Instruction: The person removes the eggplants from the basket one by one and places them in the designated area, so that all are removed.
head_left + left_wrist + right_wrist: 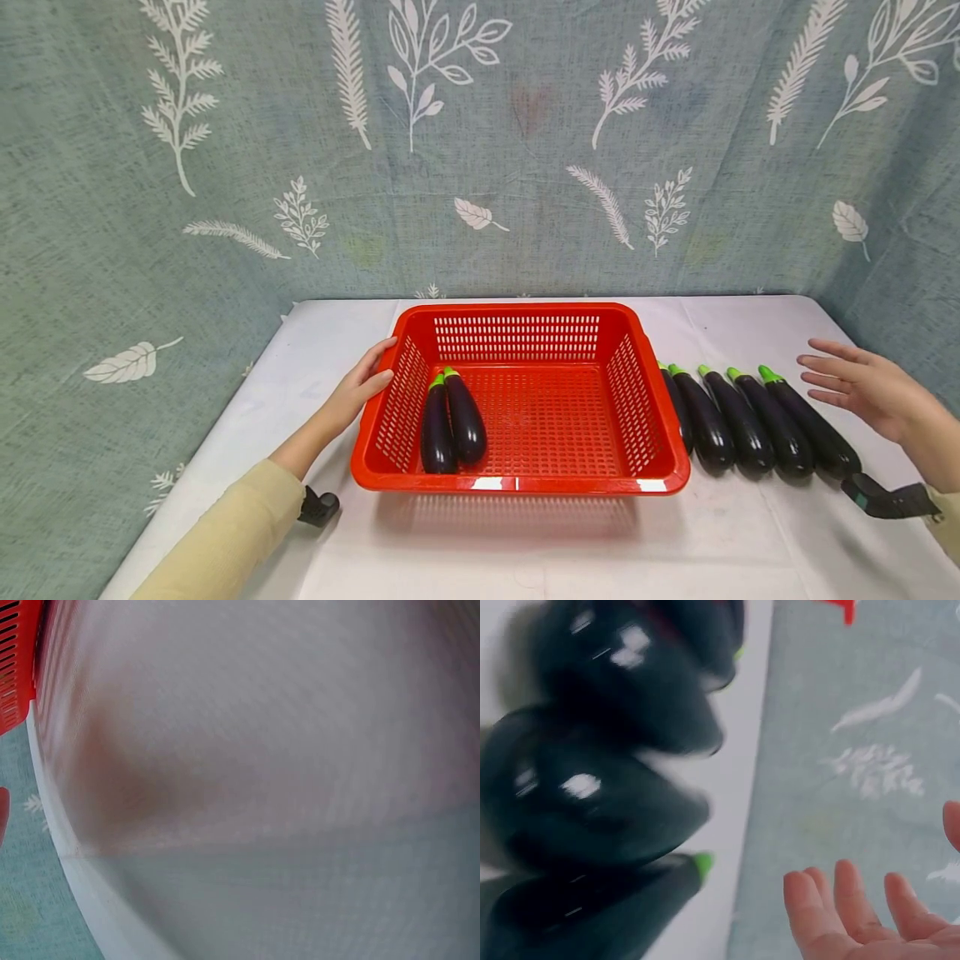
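A red plastic basket (517, 483) with slotted walls stands mid-table. Two dark eggplants with green tips lie side by side in its left part, one of them the inner eggplant (467, 421). My left hand (356, 392) is at the basket's left rim, fingers extended; whether the fingertips touch it I cannot tell. Right of the basket, several more eggplants lie in a row, the outermost eggplant (813, 425) nearest my right hand. That right hand (873, 383) hovers beside the row, fingers spread and holding nothing. In the right wrist view its fingers (855, 907) are apart from the eggplants.
A white cloth (517, 558) covers the table. Behind it and at both sides hangs a grey-green curtain (517, 233) with white leaf prints. Black straps (892, 500) sit on the wrists. The leftmost eggplant of the row (678, 408) is partly hidden by the basket.
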`<state>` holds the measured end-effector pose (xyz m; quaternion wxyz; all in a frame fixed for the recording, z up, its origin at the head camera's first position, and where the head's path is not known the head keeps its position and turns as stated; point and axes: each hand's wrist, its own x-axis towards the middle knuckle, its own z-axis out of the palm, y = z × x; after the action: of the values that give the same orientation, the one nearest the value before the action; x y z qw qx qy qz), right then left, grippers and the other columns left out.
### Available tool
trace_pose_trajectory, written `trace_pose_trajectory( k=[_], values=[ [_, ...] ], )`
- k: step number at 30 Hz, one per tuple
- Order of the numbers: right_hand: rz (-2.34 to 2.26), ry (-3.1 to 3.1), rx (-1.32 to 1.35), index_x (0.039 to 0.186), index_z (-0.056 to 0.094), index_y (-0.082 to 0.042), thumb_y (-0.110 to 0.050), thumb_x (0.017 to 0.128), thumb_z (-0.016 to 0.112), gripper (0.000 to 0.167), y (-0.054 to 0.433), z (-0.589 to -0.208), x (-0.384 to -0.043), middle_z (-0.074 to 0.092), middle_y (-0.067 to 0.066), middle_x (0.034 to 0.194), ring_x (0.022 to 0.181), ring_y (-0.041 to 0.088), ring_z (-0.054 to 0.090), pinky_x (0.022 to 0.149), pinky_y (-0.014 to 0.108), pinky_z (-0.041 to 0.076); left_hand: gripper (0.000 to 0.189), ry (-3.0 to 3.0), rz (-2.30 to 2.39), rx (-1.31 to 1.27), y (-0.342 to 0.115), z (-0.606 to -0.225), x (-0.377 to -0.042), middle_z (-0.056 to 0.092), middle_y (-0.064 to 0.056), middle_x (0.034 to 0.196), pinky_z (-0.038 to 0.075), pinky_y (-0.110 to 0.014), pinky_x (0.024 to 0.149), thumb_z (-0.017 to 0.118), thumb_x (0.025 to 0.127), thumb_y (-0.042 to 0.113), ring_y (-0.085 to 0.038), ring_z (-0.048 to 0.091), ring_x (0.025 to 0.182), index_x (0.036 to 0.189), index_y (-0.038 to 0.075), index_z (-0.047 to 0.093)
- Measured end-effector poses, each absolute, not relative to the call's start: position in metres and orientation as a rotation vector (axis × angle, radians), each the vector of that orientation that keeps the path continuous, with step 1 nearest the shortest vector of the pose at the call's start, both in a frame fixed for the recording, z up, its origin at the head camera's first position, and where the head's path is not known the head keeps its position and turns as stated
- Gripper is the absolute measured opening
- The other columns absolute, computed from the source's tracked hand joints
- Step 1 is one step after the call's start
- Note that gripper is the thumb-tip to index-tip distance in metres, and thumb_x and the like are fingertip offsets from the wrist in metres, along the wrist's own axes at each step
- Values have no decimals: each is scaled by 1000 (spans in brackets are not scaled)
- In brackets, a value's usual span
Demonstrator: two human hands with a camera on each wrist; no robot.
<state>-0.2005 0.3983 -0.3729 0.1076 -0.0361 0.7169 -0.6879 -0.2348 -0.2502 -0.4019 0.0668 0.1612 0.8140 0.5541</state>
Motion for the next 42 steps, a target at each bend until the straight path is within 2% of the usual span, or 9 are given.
trace_pose_trajectory(
  k=[10, 12, 15, 20, 28, 31, 35, 39, 42],
  values=[
    [-2095, 1892, -202, 116, 41, -25, -9, 98, 37, 25, 361, -330, -214, 63, -16, 103, 92, 4, 62, 73, 23, 52, 56, 2460, 1661, 485, -250, -402, -236, 36, -20, 139, 50, -25, 80, 42, 96, 24, -15, 52, 103, 146, 17, 18],
    [-2068, 1925, -203, 124, 36, -22, -9, 98, 39, 29, 350, -324, -216, 63, -17, 103, 92, 3, 62, 73, 23, 52, 56, 2458, 1660, 487, -250, -402, -235, 35, -20, 140, 50, -25, 80, 42, 96, 24, -17, 52, 105, 146, 17, 18],
    [-2015, 1992, -210, 139, 20, -11, -11, 97, 42, 47, 333, -315, -219, 62, -19, 103, 92, 2, 61, 74, 23, 52, 56, 2454, 1663, 490, -250, -401, -235, 34, -20, 141, 50, -24, 81, 42, 96, 23, -18, 50, 107, 146, 16, 18],
    [-1949, 2048, -207, 144, 4, 1, -15, 96, 46, 65, 305, -302, -225, 62, -19, 101, 91, 3, 62, 74, 23, 53, 56, 2449, 1672, 497, -250, -400, -234, 33, -20, 141, 49, -22, 81, 42, 96, 22, -14, 50, 106, 146, 15, 18],
    [-1867, 2076, -246, 145, 7, 0, -20, 94, 50, 69, 257, -282, -233, 57, -16, 105, 94, 3, 61, 79, 23, 51, 56, 2446, 1673, 484, -250, -401, -234, 35, -20, 140, 49, -23, 80, 42, 96, 23, -13, 52, 104, 146, 16, 18],
    [-1817, 2110, -254, 145, 13, -2, -23, 94, 51, 67, 237, -277, -235, 51, -3, 121, 97, 3, 59, 83, 24, 50, 56, 2444, 1675, 488, -250, -401, -234, 35, -20, 140, 49, -23, 81, 42, 96, 22, -12, 52, 103, 146, 15, 18],
    [-1793, 2081, -280, 145, 15, -3, -24, 94, 50, 66, 211, -274, -237, 33, 17, 140, 99, 3, 57, 86, 23, 48, 56, 2446, 1672, 488, -250, -401, -234, 34, -20, 141, 49, -22, 82, 42, 96, 23, -16, 51, 106, 146, 16, 18],
    [-1773, 2058, -302, 145, 16, -4, -23, 94, 49, 64, 189, -275, -242, 29, 19, 142, 101, 7, 55, 91, 27, 46, 56, 2448, 1672, 483, -250, -401, -234, 34, -19, 141, 49, -22, 82, 42, 96, 23, -16, 51, 106, 146, 16, 18],
    [-1764, 2046, -303, 145, 18, -4, -21, 94, 49, 62, 174, -279, -248, 29, 21, 143, 108, 17, 53, 98, 36, 41, 56, 2449, 1670, 483, -250, -402, -234, 34, -19, 141, 49, -22, 82, 43, 96, 24, -14, 50, 105, 146, 17, 18]
  ],
)
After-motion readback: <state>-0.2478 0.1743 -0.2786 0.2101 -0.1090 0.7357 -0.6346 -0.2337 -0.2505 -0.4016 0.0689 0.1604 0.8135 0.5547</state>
